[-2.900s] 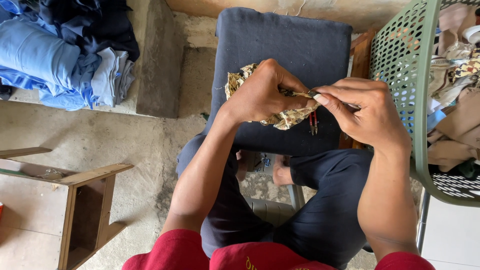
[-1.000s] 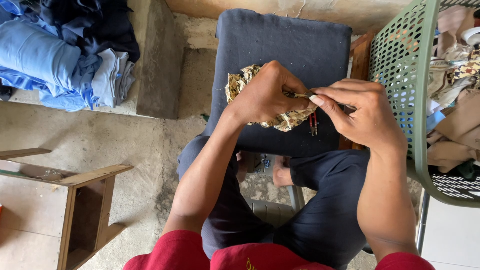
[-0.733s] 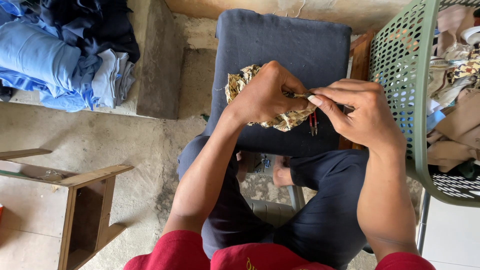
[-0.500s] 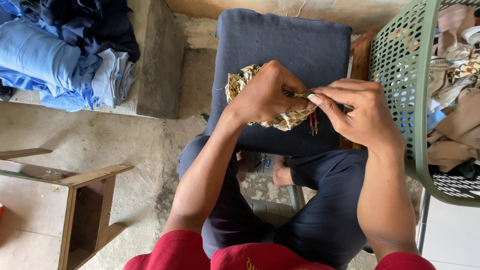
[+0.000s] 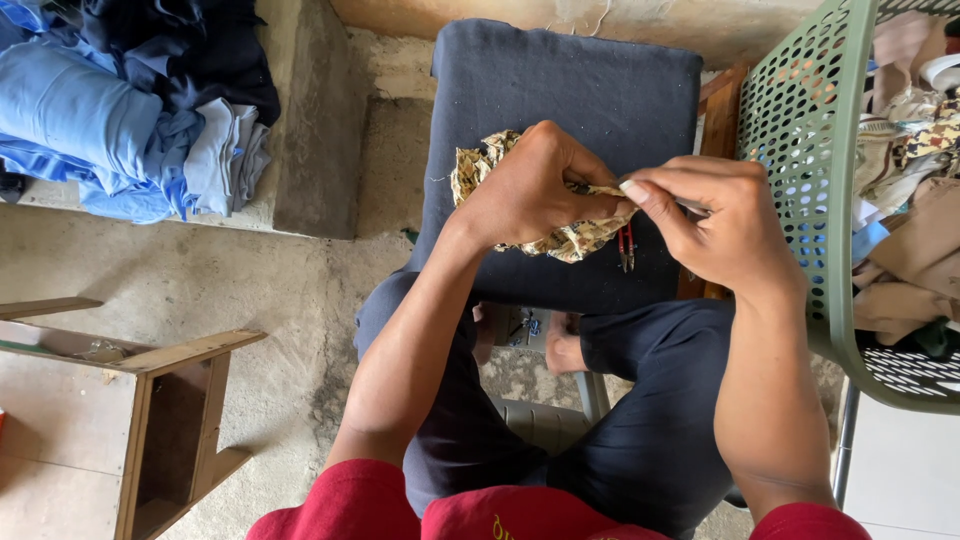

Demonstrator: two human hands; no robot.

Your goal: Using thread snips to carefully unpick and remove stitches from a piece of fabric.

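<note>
Patterned cloth scrap [image 5: 575,238] is clenched by left hand [image 5: 525,185]; small snips [image 5: 627,245], at its 3 o'clock, are pinched by right hand [image 5: 725,225]. Thread trimming is judged underway; steady blade placement is required next.

A dark blue cushion [image 5: 570,90] is being taken as the landmark. Left of it, folded blue clothes [image 5: 110,110] are being kept on a concrete ledge. Right of it, a green basket [image 5: 810,120] is being filled with fabric. Lower left, a wooden stool [image 5: 170,420] is being seen.
</note>
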